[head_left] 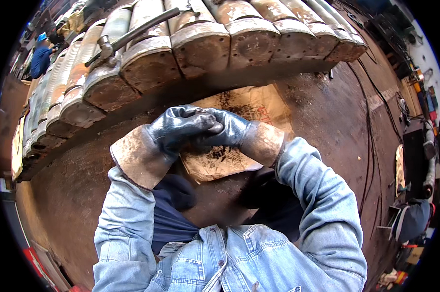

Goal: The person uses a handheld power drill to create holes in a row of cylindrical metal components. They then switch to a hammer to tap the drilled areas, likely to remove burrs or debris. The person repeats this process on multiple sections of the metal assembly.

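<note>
My left hand (178, 127) and my right hand (228, 129) are pressed together in front of me, in dark, shiny coated gloves with tan, dirt-stained cuffs. Both are closed, fingers curled against each other. Whatever lies between them, if anything, is hidden by the gloves. Below them a stained brown sheet of paper or cardboard (273, 109) lies on the floor, strewn with dark crumbs. Just beyond stands a row of rusty metal cylinders (200, 46) with flat, round-edged end faces. On top of the cylinders rests a long metal bar (144, 27), beside a short metal fitting (104, 47).
Black cables (368, 126) run along the brown floor (322, 121) at the right. A dark bag-like thing (413, 220) and mixed gear line the right edge. A person in blue (41, 59) is far off at the upper left, behind the cylinders.
</note>
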{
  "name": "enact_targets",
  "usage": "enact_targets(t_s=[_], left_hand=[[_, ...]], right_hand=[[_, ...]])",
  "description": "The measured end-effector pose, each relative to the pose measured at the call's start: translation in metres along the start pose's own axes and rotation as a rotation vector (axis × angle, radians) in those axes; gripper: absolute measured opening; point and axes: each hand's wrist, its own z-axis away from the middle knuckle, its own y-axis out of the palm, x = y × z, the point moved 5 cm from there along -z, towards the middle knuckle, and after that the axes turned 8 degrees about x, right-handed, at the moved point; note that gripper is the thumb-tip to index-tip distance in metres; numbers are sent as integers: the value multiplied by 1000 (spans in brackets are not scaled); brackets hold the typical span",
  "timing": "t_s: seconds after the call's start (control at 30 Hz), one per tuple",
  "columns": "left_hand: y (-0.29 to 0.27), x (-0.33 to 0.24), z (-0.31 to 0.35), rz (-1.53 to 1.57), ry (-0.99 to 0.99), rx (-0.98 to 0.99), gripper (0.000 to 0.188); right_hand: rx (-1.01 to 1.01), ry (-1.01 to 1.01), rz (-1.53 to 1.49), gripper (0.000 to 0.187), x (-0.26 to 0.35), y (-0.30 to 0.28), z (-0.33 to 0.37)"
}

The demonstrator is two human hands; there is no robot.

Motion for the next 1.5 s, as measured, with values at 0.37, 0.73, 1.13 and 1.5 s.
enact_targets(t_s=[0.37,0.73,1.13,1.5], left_hand=[[19,-15,4,45,-75,-140,26],[-42,-48,10,709,419,-342,34],[-75,-69,48,780,500,-441,29],[-82,-65,43,833,571,-403,19]], right_hand=[[-209,-73,110,41,13,-21,10],[-642,-340,1018,60,197,-93,-87],[116,365,2518,54,188,-85,-341],[110,295,2241,43,178,-77,-396]])
